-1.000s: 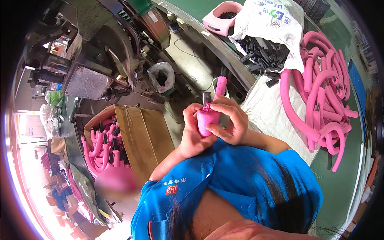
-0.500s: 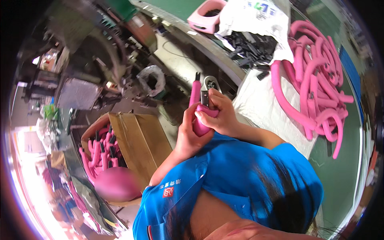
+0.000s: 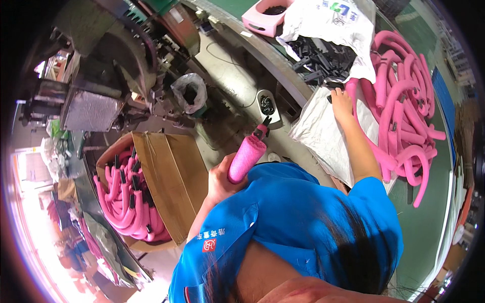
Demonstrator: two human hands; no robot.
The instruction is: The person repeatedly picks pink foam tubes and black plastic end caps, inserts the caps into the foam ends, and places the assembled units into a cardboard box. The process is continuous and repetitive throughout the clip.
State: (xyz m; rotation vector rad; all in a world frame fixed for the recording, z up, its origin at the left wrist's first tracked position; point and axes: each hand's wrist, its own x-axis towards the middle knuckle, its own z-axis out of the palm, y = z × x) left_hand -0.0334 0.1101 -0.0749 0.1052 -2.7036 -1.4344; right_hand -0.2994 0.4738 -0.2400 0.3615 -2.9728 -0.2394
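Note:
My left hand (image 3: 221,178) grips a pink foam tube (image 3: 246,157) with a black plastic end piece (image 3: 262,130) at its far tip, held in front of my blue shirt. My right hand (image 3: 342,102) is stretched out to the bench on the right, resting on white sheeting (image 3: 323,136) at the edge of a pile of black plastic parts (image 3: 318,58). Whether its fingers hold one of the parts cannot be made out. A heap of curved pink foam tubes (image 3: 404,106) lies just right of that hand.
A cardboard box (image 3: 166,177) at lower left holds several pink tubes with black ends (image 3: 126,202). A grey machine (image 3: 96,81) stands at upper left, a pink tray (image 3: 262,15) at the top, a small bag of dark parts (image 3: 189,93) on the floor.
My right hand has left the tube and reached out right to the black parts pile. The left hand alone now holds the tube, lowered and tilted.

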